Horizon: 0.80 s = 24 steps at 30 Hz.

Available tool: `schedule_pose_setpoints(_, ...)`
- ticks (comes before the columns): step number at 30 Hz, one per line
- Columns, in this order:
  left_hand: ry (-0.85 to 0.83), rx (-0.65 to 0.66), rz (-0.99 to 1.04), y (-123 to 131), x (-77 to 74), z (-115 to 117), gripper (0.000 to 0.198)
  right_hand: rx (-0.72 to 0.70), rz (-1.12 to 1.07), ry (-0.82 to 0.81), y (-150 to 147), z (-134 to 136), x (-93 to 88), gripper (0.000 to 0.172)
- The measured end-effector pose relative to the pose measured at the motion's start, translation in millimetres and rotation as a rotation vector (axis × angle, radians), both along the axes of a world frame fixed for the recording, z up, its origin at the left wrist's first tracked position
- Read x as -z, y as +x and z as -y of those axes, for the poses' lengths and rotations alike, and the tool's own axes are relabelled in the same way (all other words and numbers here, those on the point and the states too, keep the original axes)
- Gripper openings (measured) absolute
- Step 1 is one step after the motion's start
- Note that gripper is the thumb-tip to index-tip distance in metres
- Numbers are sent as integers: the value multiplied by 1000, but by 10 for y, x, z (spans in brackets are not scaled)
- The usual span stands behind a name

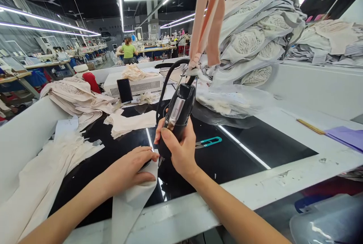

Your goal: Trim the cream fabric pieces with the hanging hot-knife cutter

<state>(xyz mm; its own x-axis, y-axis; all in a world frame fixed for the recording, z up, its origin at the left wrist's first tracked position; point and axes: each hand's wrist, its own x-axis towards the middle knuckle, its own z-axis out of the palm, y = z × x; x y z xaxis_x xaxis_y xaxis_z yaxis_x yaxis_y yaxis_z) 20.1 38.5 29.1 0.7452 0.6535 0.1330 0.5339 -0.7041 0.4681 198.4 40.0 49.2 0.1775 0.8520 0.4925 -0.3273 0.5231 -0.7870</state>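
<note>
My right hand (183, 151) is wrapped round a black corded hand tool (185, 94) with a silver lever, its thumb by the lever's lower end. The tool is held upright, and its narrow tip points down beside the fingers of my left hand (132, 170). That hand is closed on a strip of off-white fabric (127, 212), which hangs over the table's front edge. Pinkish fabric straps (208, 21) hang from above, tied near the tool's top. Whether the tip touches the fabric cannot be made out. Teal thread snips (212, 141) lie right of the tool.
Cream fabric pieces lie in a heap (42, 172) at left and a stack (134, 123) on the black tabletop (249, 153). A phone (124, 90) leans on a white box (147, 83). Tall garment piles (255, 36) rise at back right. A person (129, 51) sits far off.
</note>
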Motion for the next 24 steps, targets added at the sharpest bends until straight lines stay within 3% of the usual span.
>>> schedule_pose_setpoints(7,-52,-25,-153,-48,19,46,33,-22,19,25,-58,0,-6,32)
schedule_pose_setpoints(15,0,-17,-132,-96,53,45,41,-25,41,37,-137,-11,17,27)
schedule_pose_setpoints(24,-72,-15,-144,-78,-16,51,21,-46,46,30,-227,21,13,30)
